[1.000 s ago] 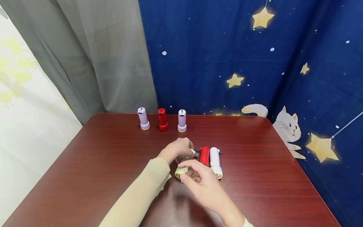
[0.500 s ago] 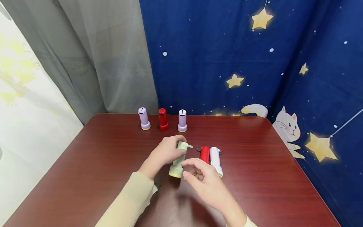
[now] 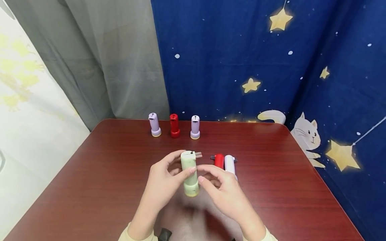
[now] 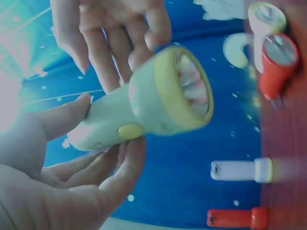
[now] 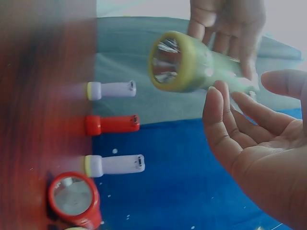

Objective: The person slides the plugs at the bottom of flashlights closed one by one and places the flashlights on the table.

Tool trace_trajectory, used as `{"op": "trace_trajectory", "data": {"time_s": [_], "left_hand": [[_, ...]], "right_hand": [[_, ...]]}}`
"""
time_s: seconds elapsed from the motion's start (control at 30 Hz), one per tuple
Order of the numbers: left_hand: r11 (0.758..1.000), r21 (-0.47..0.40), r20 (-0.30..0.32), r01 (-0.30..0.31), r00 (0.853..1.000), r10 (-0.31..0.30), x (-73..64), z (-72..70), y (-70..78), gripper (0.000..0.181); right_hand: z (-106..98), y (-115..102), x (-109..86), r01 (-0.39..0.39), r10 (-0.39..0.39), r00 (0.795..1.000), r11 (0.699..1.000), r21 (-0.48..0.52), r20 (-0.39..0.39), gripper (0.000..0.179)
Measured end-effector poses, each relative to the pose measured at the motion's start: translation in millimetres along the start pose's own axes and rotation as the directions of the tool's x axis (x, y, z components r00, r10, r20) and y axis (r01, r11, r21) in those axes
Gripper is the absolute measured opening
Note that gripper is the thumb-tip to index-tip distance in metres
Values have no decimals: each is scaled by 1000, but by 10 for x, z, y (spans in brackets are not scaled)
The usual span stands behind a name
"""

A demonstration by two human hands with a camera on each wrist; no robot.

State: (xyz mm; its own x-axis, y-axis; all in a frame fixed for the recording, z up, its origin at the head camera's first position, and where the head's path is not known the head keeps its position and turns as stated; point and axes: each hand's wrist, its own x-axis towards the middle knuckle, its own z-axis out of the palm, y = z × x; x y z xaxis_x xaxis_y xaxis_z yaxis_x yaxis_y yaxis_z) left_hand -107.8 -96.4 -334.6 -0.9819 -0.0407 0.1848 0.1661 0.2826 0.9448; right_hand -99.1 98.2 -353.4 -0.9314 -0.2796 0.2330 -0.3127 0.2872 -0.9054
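My left hand [image 3: 161, 184] grips a pale green flashlight [image 3: 188, 162] above the table, thumb on one side and fingers on the other. Metal plug prongs [image 3: 198, 154] stick out sideways near its top. In the left wrist view its yellow-rimmed lens [image 4: 194, 88] and a yellow switch [image 4: 130, 131] show. My right hand [image 3: 226, 194] is close beside the flashlight with loosely bent fingers; the right wrist view shows its fingers [image 5: 218, 120] spread, not wrapped round it. Whether a fingertip touches the flashlight I cannot tell.
A red flashlight [image 3: 219, 160] and a white flashlight [image 3: 230, 164] lie side by side behind my right hand, partly hidden. Along the far edge of the brown table [image 3: 120, 174] stand a lilac flashlight [image 3: 154, 124], a red one [image 3: 174, 125] and another lilac one [image 3: 195, 127].
My left hand has picked up the green flashlight from beside the red one, moved it left and turned it more upright. The right hand has stayed nearly in place.
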Motion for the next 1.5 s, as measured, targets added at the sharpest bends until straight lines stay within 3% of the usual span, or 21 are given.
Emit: {"op": "trace_trajectory", "data": {"time_s": [0.17, 0.27, 0.33, 0.5, 0.7, 0.83, 0.9, 0.97, 1.13, 1.33, 1.43, 1.5], "left_hand": [[993, -64, -82, -96, 992, 91, -108, 125, 107, 47], [982, -58, -139, -178, 976, 169, -160, 214, 161, 51], [969, -18, -193, -248, 951, 240, -198, 253, 185, 54], [920, 81, -312, -385, 867, 390, -257, 278, 233, 55], [884, 88, -336, -458, 822, 460, -291, 285, 292, 55], [845, 186, -351, -501, 769, 534, -267, 288, 329, 56], [838, 211, -366, -503, 754, 545, -260, 287, 343, 55], [845, 175, -369, -505, 762, 531, -264, 291, 350, 52], [859, 0, -339, -512, 808, 482, -304, 333, 329, 46], [862, -9, -271, -507, 831, 486, -261, 338, 376, 39], [849, 31, -210, -528, 827, 522, -121, 270, 503, 35], [830, 49, -176, -556, 813, 555, 8, 233, 605, 32]], "right_hand": [[4, -123, -35, 56, -57, 998, 998, -39, -40, 33], [-2, -188, -42, 121, -126, 989, 989, -80, -72, 37], [4, -232, -43, 152, -161, 983, 984, -97, -93, 39], [19, -345, -34, 222, -236, 963, 969, -112, -133, 40], [15, -491, 34, 206, -225, 967, 966, -157, -117, 48], [1, -565, 122, 212, -222, 970, 971, -109, -95, 48], [1, -583, 154, 221, -226, 972, 973, -64, -71, 47], [0, -586, 163, 227, -228, 973, 974, -27, -46, 46], [-19, -558, 102, 230, -232, 970, 973, -28, -68, 44], [-60, -565, 101, 212, -210, 972, 977, 5, -106, 41], [-137, -630, 195, 192, -192, 973, 981, -12, -132, 42], [-205, -696, 292, 185, -186, 970, 983, -20, -154, 42]]}}
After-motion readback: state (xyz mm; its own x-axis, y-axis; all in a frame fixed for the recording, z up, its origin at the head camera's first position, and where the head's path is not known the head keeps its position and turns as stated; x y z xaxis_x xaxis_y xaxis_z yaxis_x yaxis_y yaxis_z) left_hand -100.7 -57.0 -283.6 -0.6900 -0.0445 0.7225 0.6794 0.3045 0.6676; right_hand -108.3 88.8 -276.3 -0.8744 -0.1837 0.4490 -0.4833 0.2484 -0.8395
